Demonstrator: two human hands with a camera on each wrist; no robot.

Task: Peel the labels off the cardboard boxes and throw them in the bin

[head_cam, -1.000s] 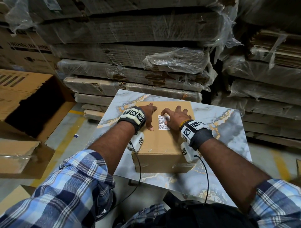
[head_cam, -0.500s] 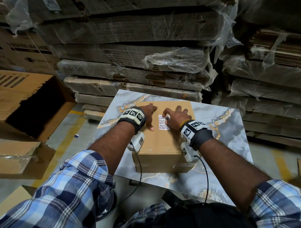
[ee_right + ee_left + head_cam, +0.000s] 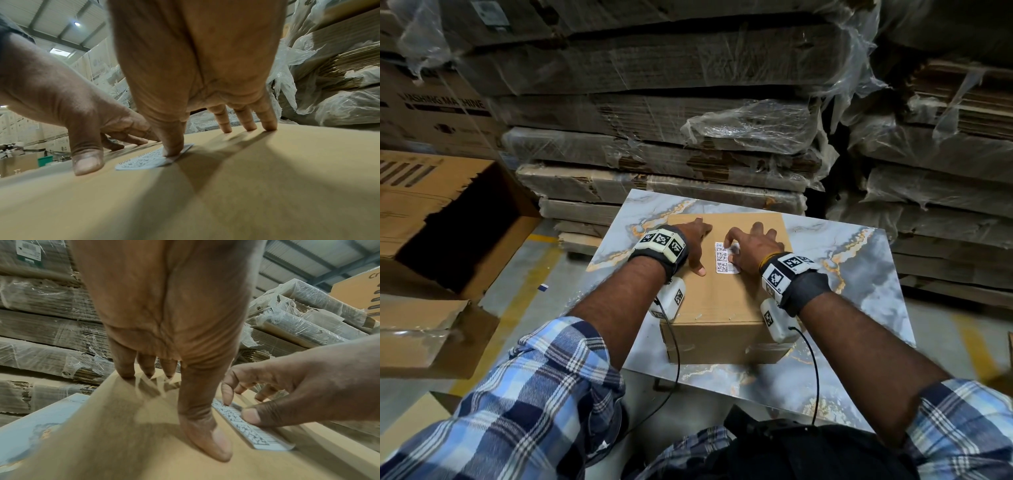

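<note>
I see a closed box (image 3: 722,298) sitting on the marbled tabletop (image 3: 859,274), with a white label (image 3: 724,257) stuck to its top face, towards the far half. My left hand (image 3: 693,245) rests on the box just left of the label, its grip spread: fingers straight, tips and thumb pressing the cardboard, holding nothing. My right hand (image 3: 751,250) sits on the label's right side. From the left wrist view, its thumb and index fingertip both press on the label (image 3: 246,425), bent at the knuckles; the other three fingers are planted on the cardboard beyond. From the right wrist view the label's (image 3: 152,159) near right edge looks slightly raised off the box (image 3: 246,186) beside the thumb, but I cannot tell whether the grip truly pinches it or only presses it down. Wrapped stacks of flat cardboard (image 3: 654,113) rise behind the tabletop, and an open carton (image 3: 448,212) lies at the left on the floor.
</note>
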